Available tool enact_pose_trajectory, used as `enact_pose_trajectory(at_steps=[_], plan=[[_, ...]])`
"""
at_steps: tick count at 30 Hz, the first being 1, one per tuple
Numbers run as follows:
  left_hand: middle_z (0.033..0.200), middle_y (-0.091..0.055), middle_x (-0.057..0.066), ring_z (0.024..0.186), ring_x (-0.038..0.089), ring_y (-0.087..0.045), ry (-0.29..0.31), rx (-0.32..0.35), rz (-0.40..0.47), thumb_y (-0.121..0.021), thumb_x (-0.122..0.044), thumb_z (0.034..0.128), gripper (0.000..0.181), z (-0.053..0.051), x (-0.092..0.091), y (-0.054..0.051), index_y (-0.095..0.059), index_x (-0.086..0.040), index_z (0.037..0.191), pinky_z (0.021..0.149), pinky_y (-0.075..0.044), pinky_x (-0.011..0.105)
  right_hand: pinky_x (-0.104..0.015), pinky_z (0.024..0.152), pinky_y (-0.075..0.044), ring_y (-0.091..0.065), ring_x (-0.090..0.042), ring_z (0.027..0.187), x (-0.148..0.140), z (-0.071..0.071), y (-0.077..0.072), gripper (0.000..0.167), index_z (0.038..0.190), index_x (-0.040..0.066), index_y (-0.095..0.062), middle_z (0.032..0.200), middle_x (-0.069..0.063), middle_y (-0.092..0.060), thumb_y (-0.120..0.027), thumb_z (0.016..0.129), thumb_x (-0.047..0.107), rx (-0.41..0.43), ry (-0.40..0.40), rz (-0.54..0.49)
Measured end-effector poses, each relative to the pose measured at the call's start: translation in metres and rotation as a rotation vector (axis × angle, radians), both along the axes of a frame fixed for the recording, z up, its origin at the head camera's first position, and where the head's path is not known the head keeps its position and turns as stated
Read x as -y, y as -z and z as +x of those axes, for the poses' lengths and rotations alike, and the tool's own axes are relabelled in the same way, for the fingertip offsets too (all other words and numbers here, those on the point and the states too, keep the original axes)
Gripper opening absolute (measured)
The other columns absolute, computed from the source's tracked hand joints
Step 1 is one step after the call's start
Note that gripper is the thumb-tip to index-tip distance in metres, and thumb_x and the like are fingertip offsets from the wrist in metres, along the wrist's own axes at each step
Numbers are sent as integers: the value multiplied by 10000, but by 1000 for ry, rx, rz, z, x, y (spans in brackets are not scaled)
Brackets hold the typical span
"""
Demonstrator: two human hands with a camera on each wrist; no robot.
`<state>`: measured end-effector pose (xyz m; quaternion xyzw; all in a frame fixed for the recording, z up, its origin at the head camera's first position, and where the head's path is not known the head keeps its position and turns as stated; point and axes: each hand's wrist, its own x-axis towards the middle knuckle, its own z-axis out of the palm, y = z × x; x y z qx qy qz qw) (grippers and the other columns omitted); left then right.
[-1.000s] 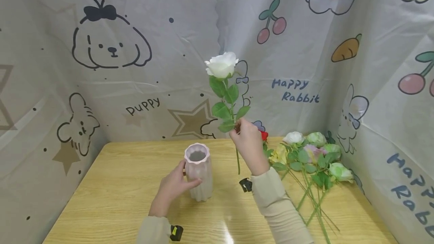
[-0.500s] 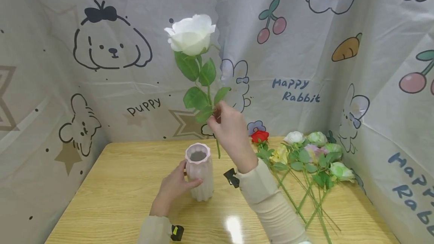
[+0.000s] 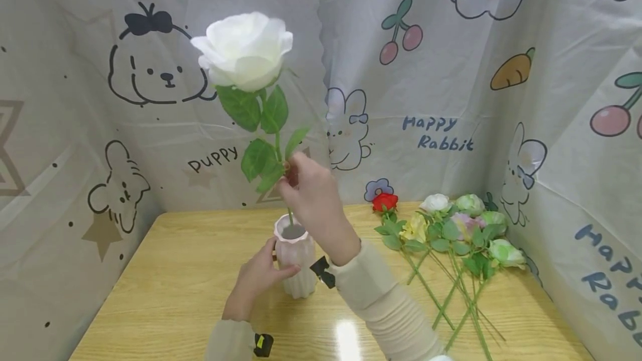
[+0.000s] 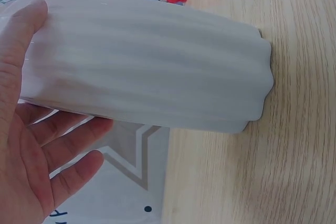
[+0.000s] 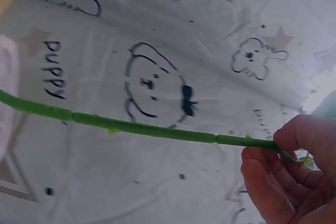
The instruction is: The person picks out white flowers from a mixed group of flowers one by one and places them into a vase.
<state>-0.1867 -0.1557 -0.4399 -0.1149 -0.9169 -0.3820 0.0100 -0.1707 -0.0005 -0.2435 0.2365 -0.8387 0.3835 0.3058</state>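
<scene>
Right grip point(image 3: 318, 205): pinching white rose point(image 3: 246, 54) | Left grip point(image 3: 258, 274): holding vase point(image 3: 296, 255) (upright on table point(image 3: 165, 294))

Rocking long cream sleeves on both arms here. My left sleeve point(image 3: 229, 341) is mostly cropped at the near edge, so you just get a plain pale cuff. My right sleeve point(image 3: 396, 316) shows way more: wide smooth cuff at the far end, then a bunch of crosswise wrinkles nearer me. There's a chunky black piece point(image 3: 263, 345) with a yellow-green patch by the left cuff, and an angular black bit point(image 3: 323, 272) by the right. Left hand point(image 3: 258, 274) and right hand point(image 3: 318, 202) are bare.
</scene>
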Motion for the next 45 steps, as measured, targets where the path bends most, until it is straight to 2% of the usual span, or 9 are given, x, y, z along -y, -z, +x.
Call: enact_pose_trajectory(at_steps=[9, 12, 15, 20, 26, 29, 33, 45], plan=[[1318, -455, 73, 1046, 279, -553, -19, 17, -46, -652, -560, 713, 866, 0, 1, -1, -293, -140, 1380, 799, -429, 511, -160, 535, -440, -578, -106, 656, 7, -6, 68, 73, 876, 67, -578, 755, -12, -603, -599, 807, 55, 305, -33, 35], [1327, -445, 89, 1042, 293, -554, -9, 16, -37, -663, -536, 718, 851, 0, 1, -2, -301, -138, 1378, 802, -431, 510, -159, 525, -434, -555, -92, 629, 6, -10, 87, 52, 869, 70, -579, 741, -3, -591, -601, 822, 76, 306, -21, 67], [1321, -452, 91, 1037, 296, -556, -12, 19, -38, -674, -518, 717, 830, 0, 0, -2, -320, -144, 1367, 804, -433, 510, -152, 503, -422, -528, -79, 589, 4, -13, 99, 42, 855, 67, -571, 722, 1, -580, -599, 828, 83, 267, 1, 97], [1298, -477, 77, 1037, 286, -557, -31, 32, -50, -672, -528, 712, 808, -1, -1, -1, -343, -150, 1345, 810, -428, 514, -162, 461, -392, -485, -76, 541, 1, -15, 104, 42, 826, 69, -560, 688, 8, -552, -599, 811, 65, 233, 58, 121], [1303, -469, 97, 1035, 302, -556, -26, 29, -30, -677, -523, 710, 851, 0, -1, 1, -274, -218, 1395, 805, -426, 531, -124, 468, -404, -495, -77, 547, 1, -13, 107, 41, 831, 32, -566, 686, -14, -544, -598, 805, 31, 206, 34, 99], [1308, -458, 114, 1046, 312, -546, -31, 42, -22, -669, -534, 713, 872, 0, -1, 1, -257, -197, 1404, 810, -414, 546, -118, 501, -422, -535, -96, 587, 1, -13, 109, 61, 841, 17, -568, 712, -37, -571, -598, 790, 2, 156, 37, 104], [1308, -449, 120, 1058, 314, -536, -41, 61, -35, -663, -546, 712, 875, 1, -2, 0, -294, -115, 1378, 820, -402, 548, -131, 504, -428, -539, -114, 594, 0, -14, 110, 81, 854, 5, -569, 713, -45, -566, -604, 782, -6, 135, 51, 122], [1272, -482, 112, 1032, 309, -554, -48, 29, -33, -679, -524, 709, 843, 1, -2, 1, -324, -120, 1358, 788, -430, 531, -211, 489, -440, -542, -139, 576, -12, -18, 111, 98, 853, 17, -594, 761, -59, -590, -638, 780, 65, 97, 132, 134]])
